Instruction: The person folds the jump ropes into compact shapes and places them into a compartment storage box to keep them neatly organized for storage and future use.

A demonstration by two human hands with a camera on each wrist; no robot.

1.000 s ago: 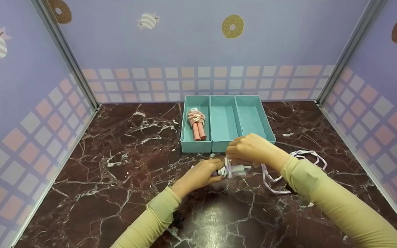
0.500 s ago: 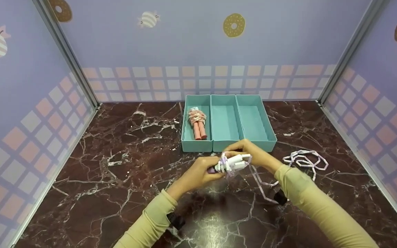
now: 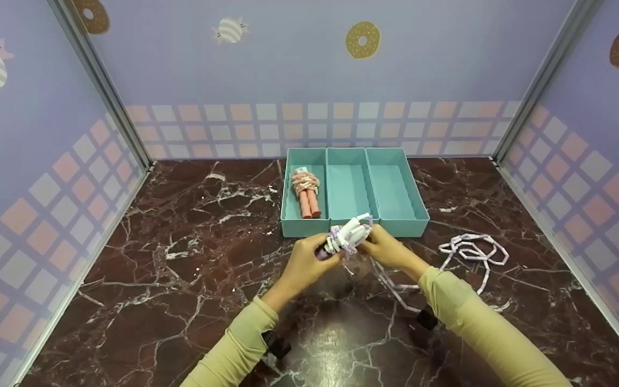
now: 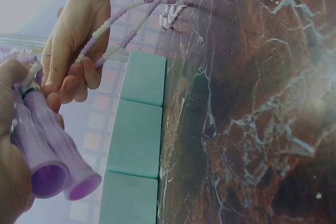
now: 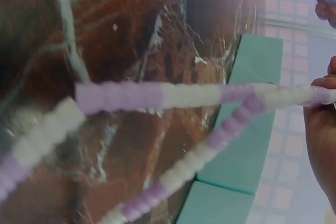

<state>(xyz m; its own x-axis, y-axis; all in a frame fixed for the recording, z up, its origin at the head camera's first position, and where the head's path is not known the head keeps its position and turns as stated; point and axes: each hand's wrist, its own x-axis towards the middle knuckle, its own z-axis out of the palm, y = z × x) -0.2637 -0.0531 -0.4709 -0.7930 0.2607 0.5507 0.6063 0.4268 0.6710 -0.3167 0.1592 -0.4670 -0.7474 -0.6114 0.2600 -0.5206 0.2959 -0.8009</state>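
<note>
My left hand (image 3: 305, 263) grips a pair of jump rope handles (image 3: 351, 230), held above the table in front of the box. The left wrist view shows their flared, hollow purple ends (image 4: 84, 186). Purple-and-white beaded rope is wrapped around the handles' middle. My right hand (image 3: 389, 248) is close beside them and pinches the beaded rope (image 5: 194, 95), two strands of which hang from its fingers. The rope's remaining length lies in loose loops (image 3: 473, 250) on the table at the right.
A turquoise box (image 3: 309, 229) with three compartments stands behind the hands. Its left compartment holds a pink jump rope (image 3: 307, 192) wound around its own handles. Patterned panels (image 3: 245, 70) enclose the dark marbled table (image 3: 170, 301) at the back and sides.
The handles have risen off the table, and their white ends have tilted toward the box. My right hand has come lower beside them, drawing the rope strands leftward.
</note>
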